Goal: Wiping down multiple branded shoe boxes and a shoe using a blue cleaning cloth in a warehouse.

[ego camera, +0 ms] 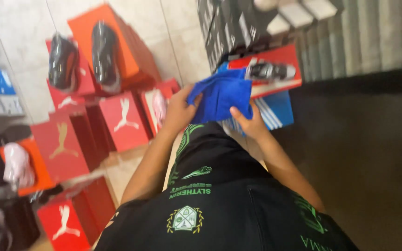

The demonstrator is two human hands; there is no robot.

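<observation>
Several red shoe boxes (124,118) stand on the tiled floor (19,28), some topped with black shoes (104,56). 1 blue cloth (220,95) is bunched between both hands above the lap, long axis running left to right. Left hand (177,111) pinches its left edge; right hand (250,124) grips its lower right corner. Both hands equally near.

Warm indoor light is falling evenly, w/ motion blur smearing the whole frame. Glare is flashing off the glossy black plastic-wrapped shoes (84,58); the dark brown carpeted floor (373,158) at right is sinking into dim shadow, edges softest.
</observation>
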